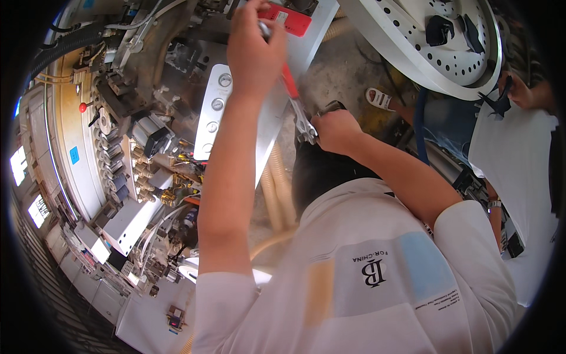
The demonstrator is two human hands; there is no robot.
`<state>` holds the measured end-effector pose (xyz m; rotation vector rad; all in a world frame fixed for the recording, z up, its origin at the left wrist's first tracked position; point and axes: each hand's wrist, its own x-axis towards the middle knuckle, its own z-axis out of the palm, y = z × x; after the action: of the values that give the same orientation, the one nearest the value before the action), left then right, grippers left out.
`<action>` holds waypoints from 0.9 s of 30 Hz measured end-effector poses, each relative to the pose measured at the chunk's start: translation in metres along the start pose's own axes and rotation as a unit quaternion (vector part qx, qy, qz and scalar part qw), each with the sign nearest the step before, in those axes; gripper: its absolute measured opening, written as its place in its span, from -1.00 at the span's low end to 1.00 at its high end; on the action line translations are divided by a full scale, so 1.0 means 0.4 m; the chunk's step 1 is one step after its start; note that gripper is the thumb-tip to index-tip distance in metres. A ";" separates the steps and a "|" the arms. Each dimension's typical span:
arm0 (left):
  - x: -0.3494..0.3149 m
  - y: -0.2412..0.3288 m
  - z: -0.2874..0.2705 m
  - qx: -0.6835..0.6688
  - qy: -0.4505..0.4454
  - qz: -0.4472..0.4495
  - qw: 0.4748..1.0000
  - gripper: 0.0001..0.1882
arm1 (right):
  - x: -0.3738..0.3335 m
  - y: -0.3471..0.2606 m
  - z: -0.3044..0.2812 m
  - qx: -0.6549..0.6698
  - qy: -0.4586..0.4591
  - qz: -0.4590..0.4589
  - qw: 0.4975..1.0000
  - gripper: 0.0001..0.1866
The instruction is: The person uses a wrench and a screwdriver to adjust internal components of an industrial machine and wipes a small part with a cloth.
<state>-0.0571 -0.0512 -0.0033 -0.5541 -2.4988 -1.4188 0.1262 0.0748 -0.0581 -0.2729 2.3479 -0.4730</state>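
Observation:
My left hand (256,56) is raised at the top over the metal bench. Its fingers are closed around a short silver metal piece (265,30), mostly hidden by the palm. Beside it a flat red block (286,19) with a small label lies on the bench. Lower and to the right, my right hand (339,131) is curled at the bench edge. Its fingertips close on the silver end of a red-handled metal tool (303,123), whose red part runs up toward my left hand. A dark object (332,107) shows just above the right hand, its kind unclear.
A white plate with round holes (212,127) lies on the bench (268,127), left of my forearm. A large white perforated disc (407,50) stands at upper right. A co-worker's hand (519,91) holds a black piece there. Machinery with rollers (112,153) fills the left; hoses (277,183) run below.

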 end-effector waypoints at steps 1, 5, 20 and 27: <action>0.012 -0.063 0.008 -0.023 -0.026 -0.029 0.999 -0.77 | -0.016 -0.004 -0.010 0.011 0.008 0.005 1.000 -0.80; -0.060 -0.262 0.010 -0.076 -0.112 -0.254 0.958 -0.73 | -0.088 0.007 -0.088 0.045 0.057 0.002 0.997 -0.83; -0.657 0.145 -0.046 -0.082 -0.328 -0.277 0.899 -0.24 | 0.044 0.160 -0.252 0.079 0.185 0.096 0.975 -0.78; -0.457 0.281 -0.146 0.029 -0.316 0.085 0.945 -0.30 | 0.112 0.110 -0.182 0.087 -0.010 0.112 0.990 -0.77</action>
<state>0.1563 -0.0884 0.0475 -1.3594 -2.8416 -1.2348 0.0410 0.1193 -0.0544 0.0682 2.2656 -0.5569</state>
